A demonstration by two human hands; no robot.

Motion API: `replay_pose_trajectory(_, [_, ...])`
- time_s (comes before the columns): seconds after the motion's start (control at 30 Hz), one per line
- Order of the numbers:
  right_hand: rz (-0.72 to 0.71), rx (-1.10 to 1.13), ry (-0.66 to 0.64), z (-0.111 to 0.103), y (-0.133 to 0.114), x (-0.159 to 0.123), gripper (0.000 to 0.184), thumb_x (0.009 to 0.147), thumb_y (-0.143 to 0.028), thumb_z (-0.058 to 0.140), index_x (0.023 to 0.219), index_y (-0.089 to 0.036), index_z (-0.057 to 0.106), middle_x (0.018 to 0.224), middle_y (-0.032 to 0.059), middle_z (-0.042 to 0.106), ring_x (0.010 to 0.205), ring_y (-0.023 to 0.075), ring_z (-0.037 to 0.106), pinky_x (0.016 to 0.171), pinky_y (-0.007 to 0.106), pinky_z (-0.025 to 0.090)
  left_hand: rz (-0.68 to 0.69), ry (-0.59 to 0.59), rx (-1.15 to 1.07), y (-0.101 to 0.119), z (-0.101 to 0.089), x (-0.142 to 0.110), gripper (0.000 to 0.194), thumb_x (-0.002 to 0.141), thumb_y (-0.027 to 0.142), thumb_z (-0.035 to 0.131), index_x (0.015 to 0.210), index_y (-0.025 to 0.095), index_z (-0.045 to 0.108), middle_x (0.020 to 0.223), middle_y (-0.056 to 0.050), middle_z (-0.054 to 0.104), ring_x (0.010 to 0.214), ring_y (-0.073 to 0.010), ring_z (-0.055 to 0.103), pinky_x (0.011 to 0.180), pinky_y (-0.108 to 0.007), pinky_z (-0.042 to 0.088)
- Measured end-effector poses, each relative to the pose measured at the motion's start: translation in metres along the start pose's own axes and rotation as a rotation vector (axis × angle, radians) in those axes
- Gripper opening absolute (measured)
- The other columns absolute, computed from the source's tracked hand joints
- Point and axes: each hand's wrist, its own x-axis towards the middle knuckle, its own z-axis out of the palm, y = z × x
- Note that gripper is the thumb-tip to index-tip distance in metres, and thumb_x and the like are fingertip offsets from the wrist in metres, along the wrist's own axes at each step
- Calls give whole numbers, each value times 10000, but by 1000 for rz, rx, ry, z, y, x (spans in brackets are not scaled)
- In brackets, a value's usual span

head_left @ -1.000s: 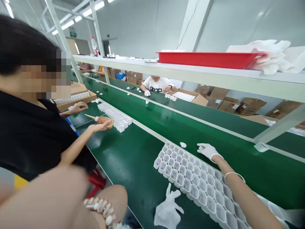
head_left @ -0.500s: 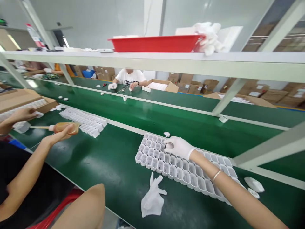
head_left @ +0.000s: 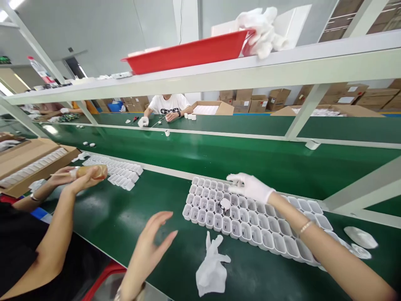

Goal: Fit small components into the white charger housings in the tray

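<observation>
**Glossy green worktop bears a grid of white cups**

The smooth green surface reflects pale light. On it, the rigid white cups stand packed in rows, open side up, their square mouths rounded at the corners, many with a small dark mark inside. A small white disc with a dark, ragged edge lies on top of them. Just behind it, the right hand, in a thin white knit glove, hovers over the far rows, fingers loosely curved and apart, grasping nothing visible. The bare left hand is released, thumb and fingers spread, left of a limp, wrinkled white glove lying before the cups. Further left, a co-worker in black holds a translucent amber bottle beside another group of white cups. Above runs a pale shelf with a shiny red plastic tray.
</observation>
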Motion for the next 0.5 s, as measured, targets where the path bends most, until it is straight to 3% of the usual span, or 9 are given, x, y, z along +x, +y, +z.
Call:
replay_pose_trajectory(0.03, [58, -14, 38, -4, 6, 10, 459, 920, -470, 604, 1301, -216, 587, 1225, 101, 652, 1003, 229, 656, 906, 401, 512, -3, -44, -26, 21, 21, -13, 211, 925, 208, 491, 1027, 224, 676, 1001, -47, 734, 937, -181, 740, 781, -285, 626])
replay_pose_trajectory(0.07, [116, -32, 69, -7, 10, 21, 435, 942, -449, 583, 1295, -194, 579, 1243, 110, 639, 1028, 233, 649, 919, 426, 508, -36, -123, -103, 37, 40, -24, 274, 902, 208, 548, 1163, 228, 626, 1158, -88, 693, 1022, -219, 716, 811, -326, 630])
replay_pose_trajectory(0.1, [171, -51, 91, -9, 14, 31, 414, 953, -428, 580, 1284, -180, 576, 1256, 112, 627, 1048, 238, 641, 924, 450, 509, -72, -211, -194, 49, 57, -34, 337, 891, 206, 577, 1226, 241, 579, 1250, -103, 646, 1085, -238, 690, 846, -355, 625])
replay_pose_trajectory(0.17, [249, -84, 112, -7, 19, 48, 369, 954, -394, 596, 1253, -178, 585, 1269, 105, 612, 1073, 243, 629, 918, 470, 517, -158, -275, -326, 58, 80, -43, 350, 902, 184, 563, 1241, 272, 546, 1325, -97, 587, 1171, -256, 639, 939, -414, 586])
replay_pose_trajectory(0.33, [255, -111, 101, -4, 24, 54, 289, 957, -355, 602, 1188, -181, 621, 1217, 86, 637, 1042, 225, 640, 895, 436, 536, -193, -242, -482, 50, 87, -39, 238, 951, 223, 510, 1182, 268, 544, 1293, -80, 581, 1156, -246, 628, 968, -423, 555])
replay_pose_trajectory(0.5, [105, -112, 32, -11, 30, 12, 298, 944, -312, 600, 1208, -177, 630, 1184, 89, 664, 952, 195, 665, 872, 380, 534, -149, -276, -531, 62, 90, -35, 135, 965, 248, 479, 1026, 253, 600, 1236, -63, 618, 1102, -235, 648, 939, -406, 558])
